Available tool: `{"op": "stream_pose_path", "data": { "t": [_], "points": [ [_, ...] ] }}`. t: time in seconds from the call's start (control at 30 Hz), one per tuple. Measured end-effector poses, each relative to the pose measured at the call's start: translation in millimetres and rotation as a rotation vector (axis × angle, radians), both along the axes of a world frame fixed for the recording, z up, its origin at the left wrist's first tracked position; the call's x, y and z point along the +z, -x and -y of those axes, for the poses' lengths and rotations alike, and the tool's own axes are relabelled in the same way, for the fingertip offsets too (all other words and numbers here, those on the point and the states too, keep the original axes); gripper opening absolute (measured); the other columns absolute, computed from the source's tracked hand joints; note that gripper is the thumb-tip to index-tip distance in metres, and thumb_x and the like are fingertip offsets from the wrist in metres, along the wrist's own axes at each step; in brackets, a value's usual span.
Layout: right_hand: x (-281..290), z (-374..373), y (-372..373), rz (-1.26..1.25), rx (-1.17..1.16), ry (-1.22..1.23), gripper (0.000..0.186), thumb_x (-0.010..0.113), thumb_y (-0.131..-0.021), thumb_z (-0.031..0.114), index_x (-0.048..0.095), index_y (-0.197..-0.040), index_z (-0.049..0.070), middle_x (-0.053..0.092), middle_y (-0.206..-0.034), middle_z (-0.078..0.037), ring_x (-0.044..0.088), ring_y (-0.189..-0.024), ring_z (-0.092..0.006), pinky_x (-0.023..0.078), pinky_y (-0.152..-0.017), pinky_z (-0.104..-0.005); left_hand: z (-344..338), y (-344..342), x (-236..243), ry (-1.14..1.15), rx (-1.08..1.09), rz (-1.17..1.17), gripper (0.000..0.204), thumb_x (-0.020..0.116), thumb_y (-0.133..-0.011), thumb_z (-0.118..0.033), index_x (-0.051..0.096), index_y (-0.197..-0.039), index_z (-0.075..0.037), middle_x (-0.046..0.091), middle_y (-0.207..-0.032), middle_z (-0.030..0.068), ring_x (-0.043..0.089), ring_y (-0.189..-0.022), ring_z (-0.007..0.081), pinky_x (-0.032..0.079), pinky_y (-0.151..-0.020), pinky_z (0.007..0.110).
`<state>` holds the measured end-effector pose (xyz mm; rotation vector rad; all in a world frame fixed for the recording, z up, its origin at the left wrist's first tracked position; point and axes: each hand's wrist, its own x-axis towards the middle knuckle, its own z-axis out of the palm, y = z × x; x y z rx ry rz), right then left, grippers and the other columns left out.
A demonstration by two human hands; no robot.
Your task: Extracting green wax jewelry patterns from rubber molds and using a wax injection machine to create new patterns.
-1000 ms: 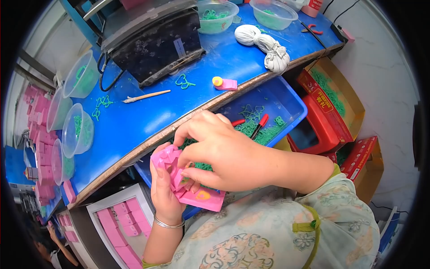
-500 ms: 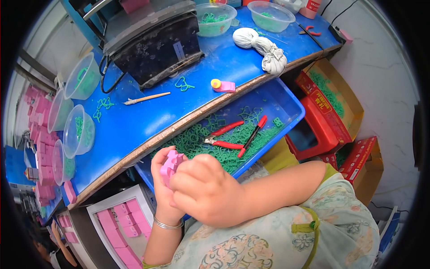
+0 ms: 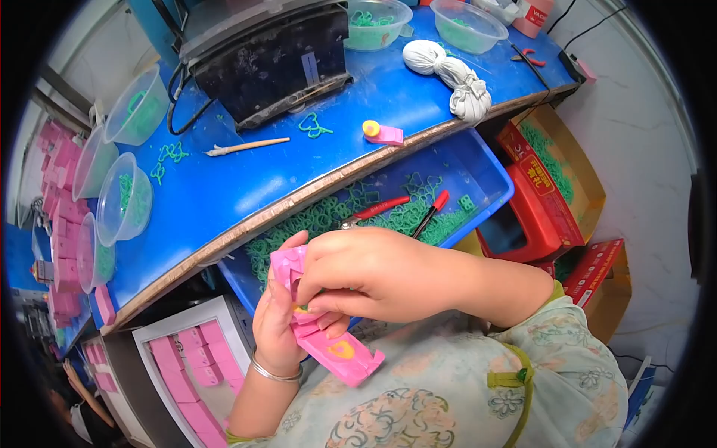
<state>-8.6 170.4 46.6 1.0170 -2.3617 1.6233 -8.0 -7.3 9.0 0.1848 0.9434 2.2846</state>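
Two hands meet on one pink mould strip [image 3: 328, 340], held low and near, in front of the person's lap and just below the blue bin [image 3: 478, 175] of green rubber shapes [image 3: 321, 216]. The left hand [image 3: 275, 328] is wrapped around the strip's upper end from behind, fingers closed on it, a bangle on the wrist. The right hand [image 3: 373, 272] lies over the front of the strip with its fingertips curled and pinched against the pink surface; a speck of yellow-green shows under them, though what it is I cannot tell. So both hands are clamped on the strip, neither one open.

As a judgement, the work looks mid-way: the lower end of the strip shows a yellow patch in one recess, while the part under the fingers is hidden. Many pink strips lie in the white tray [image 3: 142, 351] at the near left, and more are stacked at the far left. Red-handled cutters [image 3: 377, 210] rest in the bin, untouched. On the blue worktop [image 3: 246, 194] stand clear bowls [image 3: 123, 198] of green pieces.
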Motion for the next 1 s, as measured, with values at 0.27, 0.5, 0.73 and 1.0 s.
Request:
{"op": "stream_pose_path", "data": {
  "t": [0.27,0.5,0.73,1.0],
  "points": [
    [-8.2,-1.1,4.3,-0.029,0.012,-0.094,0.012,0.064,-0.075,0.010,0.055,-0.081,0.007,0.052,-0.078,-0.008,0.053,-0.072,-0.0267,0.042,-0.059,-0.0362,-2.2,3.7,-7.2,-0.047,-0.053,0.049,0.064,0.037,-0.092,-0.046,0.017,-0.137,-0.006,0.052,-0.098,0.0144,0.051,-0.062,0.0171,0.045,-0.050,0.031],
    [-15.8,3.8,0.8,-0.122,-0.078,-0.041,0.013,0.064,-0.074,0.009,0.053,-0.079,0.007,0.050,-0.075,-0.007,0.052,-0.068,-0.0272,0.040,-0.057,-0.0370,-5.7,4.0,1.0,-0.014,-0.013,0.046,0.066,0.037,-0.090,-0.049,0.018,-0.137,-0.008,0.051,-0.099,0.0144,0.051,-0.061,0.0180,0.043,-0.049,0.031],
    [-13.9,8.4,-6.7,-0.114,-0.116,-0.008,0.011,0.063,-0.076,0.009,0.053,-0.080,0.007,0.049,-0.074,-0.008,0.052,-0.068,-0.0268,0.040,-0.057,-0.0361,-6.3,-1.9,9.6,0.076,0.048,0.018,0.068,0.036,-0.090,-0.051,0.016,-0.139,-0.008,0.050,-0.102,0.0133,0.050,-0.061,0.0176,0.043,-0.050,0.032],
    [-14.4,11.9,-14.7,-0.055,-0.143,0.083,0.010,0.062,-0.077,0.005,0.053,-0.081,0.005,0.051,-0.076,-0.008,0.052,-0.069,-0.0258,0.041,-0.059,-0.0341,-3.2,-6.7,8.4,-0.045,0.006,0.102,0.070,0.036,-0.089,-0.052,0.010,-0.141,-0.013,0.049,-0.101,0.0122,0.046,-0.058,0.0167,0.042,-0.050,0.032]
  ]
}}
